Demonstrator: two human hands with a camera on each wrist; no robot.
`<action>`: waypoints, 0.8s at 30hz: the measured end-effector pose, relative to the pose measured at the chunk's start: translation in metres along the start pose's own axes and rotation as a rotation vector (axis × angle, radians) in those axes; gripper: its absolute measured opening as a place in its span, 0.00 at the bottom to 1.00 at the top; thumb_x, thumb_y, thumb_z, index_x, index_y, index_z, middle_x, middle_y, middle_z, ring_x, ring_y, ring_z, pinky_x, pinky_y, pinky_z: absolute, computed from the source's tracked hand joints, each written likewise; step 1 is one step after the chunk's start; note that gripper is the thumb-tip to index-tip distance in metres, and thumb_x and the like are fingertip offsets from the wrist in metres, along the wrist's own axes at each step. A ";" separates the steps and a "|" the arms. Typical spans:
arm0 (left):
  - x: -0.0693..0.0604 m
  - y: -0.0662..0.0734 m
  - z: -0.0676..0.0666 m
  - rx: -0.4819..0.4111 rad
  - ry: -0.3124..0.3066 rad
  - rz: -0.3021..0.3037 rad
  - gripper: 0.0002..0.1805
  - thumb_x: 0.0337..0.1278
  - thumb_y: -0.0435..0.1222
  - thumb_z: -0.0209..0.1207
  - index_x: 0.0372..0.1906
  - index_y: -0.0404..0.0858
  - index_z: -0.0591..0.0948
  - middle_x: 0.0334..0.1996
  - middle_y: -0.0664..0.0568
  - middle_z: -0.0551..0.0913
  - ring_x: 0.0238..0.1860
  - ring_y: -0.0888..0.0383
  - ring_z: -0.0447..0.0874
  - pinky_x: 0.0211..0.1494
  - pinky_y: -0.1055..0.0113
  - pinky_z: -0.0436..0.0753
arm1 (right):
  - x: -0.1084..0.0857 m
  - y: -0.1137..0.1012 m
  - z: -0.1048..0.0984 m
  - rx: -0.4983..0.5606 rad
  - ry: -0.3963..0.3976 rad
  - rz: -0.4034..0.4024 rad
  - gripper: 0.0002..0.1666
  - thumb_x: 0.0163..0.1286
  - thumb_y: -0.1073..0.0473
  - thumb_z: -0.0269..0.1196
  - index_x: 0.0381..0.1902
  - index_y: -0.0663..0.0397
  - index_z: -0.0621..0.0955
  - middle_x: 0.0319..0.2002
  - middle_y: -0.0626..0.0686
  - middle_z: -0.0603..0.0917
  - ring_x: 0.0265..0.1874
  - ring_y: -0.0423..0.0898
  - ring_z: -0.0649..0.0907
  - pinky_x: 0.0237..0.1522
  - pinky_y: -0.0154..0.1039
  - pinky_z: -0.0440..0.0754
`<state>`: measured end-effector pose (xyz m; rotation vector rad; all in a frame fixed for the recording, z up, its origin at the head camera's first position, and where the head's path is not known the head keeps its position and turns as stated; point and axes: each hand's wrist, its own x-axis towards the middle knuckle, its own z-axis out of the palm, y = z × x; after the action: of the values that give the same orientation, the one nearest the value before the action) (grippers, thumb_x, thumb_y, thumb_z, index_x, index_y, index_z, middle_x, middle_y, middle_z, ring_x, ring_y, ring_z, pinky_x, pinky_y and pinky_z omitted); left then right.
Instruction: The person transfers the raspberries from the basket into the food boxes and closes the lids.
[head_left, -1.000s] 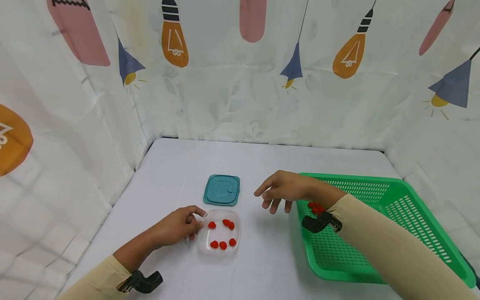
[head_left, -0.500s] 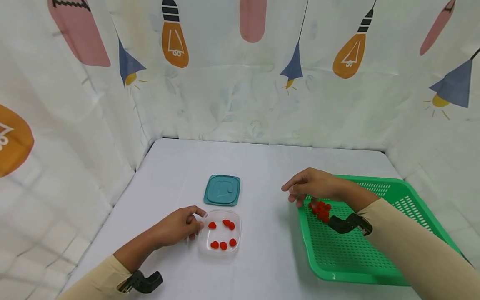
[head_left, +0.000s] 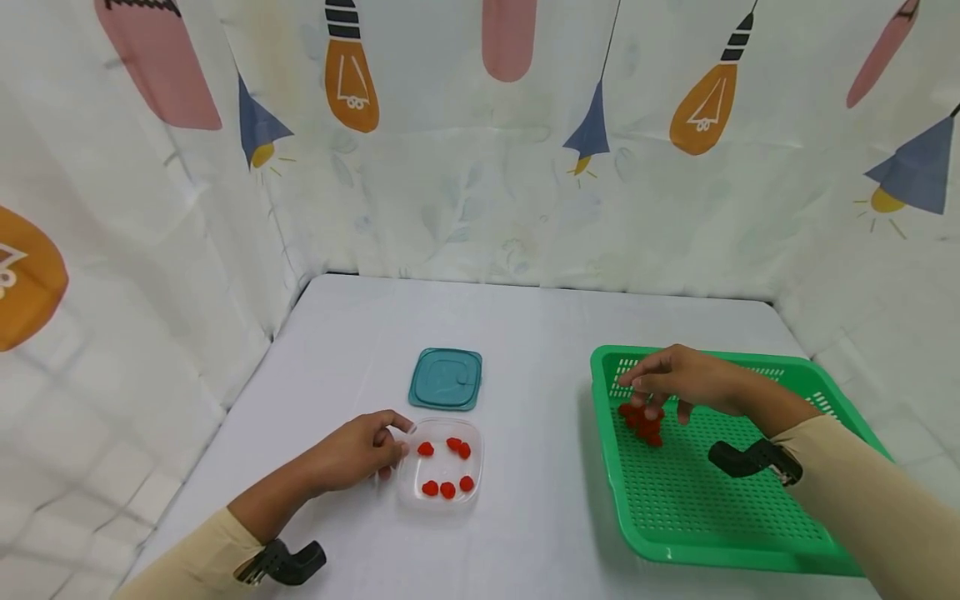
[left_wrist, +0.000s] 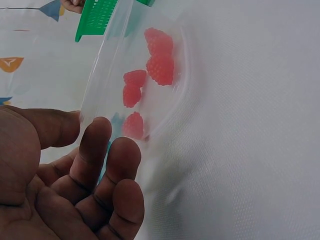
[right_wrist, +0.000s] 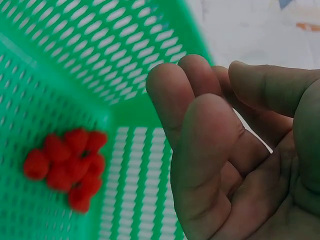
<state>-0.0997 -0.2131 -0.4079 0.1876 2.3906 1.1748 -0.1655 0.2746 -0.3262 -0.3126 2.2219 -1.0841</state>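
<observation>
My left hand (head_left: 352, 454) holds the left rim of a clear plastic container (head_left: 444, 468), thumb and a finger at its edge in the left wrist view. Several red raspberries (left_wrist: 161, 70) lie spread out in two loose rows inside it. Over the left part of a green basket (head_left: 697, 508) hovers my right hand (head_left: 697, 382), its fingers loosely bent and nothing between them. Below it, a cluster of raspberries (right_wrist: 60, 160) rests on the basket floor near a corner, apart from the fingers in the right wrist view.
A teal square lid (head_left: 446, 379) lies flat on the white table (head_left: 532, 500) behind the container. White printed curtains (head_left: 465, 208) surround the back and sides. Between container and basket runs a strip of tabletop.
My right hand has moved right, from above the table beside the basket to over the raspberries in it. The left hand and container have stayed in place.
</observation>
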 end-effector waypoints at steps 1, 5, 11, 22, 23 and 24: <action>0.000 0.000 0.000 0.000 0.000 0.001 0.19 0.69 0.36 0.62 0.61 0.37 0.77 0.27 0.47 0.81 0.29 0.51 0.78 0.30 0.63 0.75 | -0.002 0.004 -0.002 0.003 0.005 0.011 0.22 0.80 0.53 0.58 0.64 0.58 0.80 0.44 0.59 0.85 0.41 0.58 0.85 0.28 0.46 0.82; 0.001 0.001 0.001 0.000 0.001 -0.009 0.19 0.69 0.36 0.63 0.61 0.38 0.77 0.27 0.47 0.81 0.29 0.51 0.78 0.30 0.63 0.75 | -0.007 0.020 -0.008 0.019 0.010 0.053 0.24 0.80 0.53 0.58 0.66 0.60 0.78 0.47 0.61 0.84 0.42 0.56 0.85 0.28 0.46 0.82; 0.003 0.002 0.001 0.005 -0.002 -0.027 0.18 0.69 0.36 0.62 0.61 0.38 0.77 0.27 0.47 0.82 0.30 0.52 0.78 0.31 0.63 0.75 | -0.009 0.042 -0.013 0.034 0.001 0.104 0.26 0.79 0.53 0.58 0.68 0.63 0.75 0.52 0.62 0.84 0.47 0.56 0.85 0.28 0.47 0.82; 0.000 0.003 0.001 0.006 0.002 -0.032 0.18 0.69 0.36 0.62 0.60 0.39 0.77 0.27 0.47 0.81 0.29 0.51 0.77 0.30 0.62 0.75 | -0.009 0.061 -0.013 0.026 -0.005 0.206 0.26 0.76 0.57 0.60 0.69 0.59 0.75 0.53 0.57 0.85 0.46 0.55 0.85 0.32 0.50 0.83; 0.000 0.003 0.001 0.006 0.001 -0.033 0.18 0.69 0.36 0.62 0.60 0.39 0.77 0.27 0.47 0.81 0.29 0.51 0.77 0.30 0.62 0.75 | -0.009 0.061 -0.013 0.026 -0.005 0.210 0.26 0.76 0.58 0.60 0.69 0.59 0.75 0.52 0.57 0.85 0.46 0.55 0.85 0.32 0.50 0.83; 0.000 0.003 0.001 0.005 0.000 -0.033 0.18 0.69 0.36 0.62 0.60 0.38 0.77 0.27 0.47 0.81 0.29 0.51 0.77 0.31 0.62 0.75 | -0.008 0.062 -0.013 0.026 -0.008 0.209 0.26 0.75 0.59 0.60 0.69 0.60 0.75 0.52 0.57 0.85 0.46 0.55 0.85 0.32 0.51 0.83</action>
<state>-0.0995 -0.2102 -0.4059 0.1489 2.3876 1.1532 -0.1635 0.3253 -0.3644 -0.0709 2.1760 -0.9955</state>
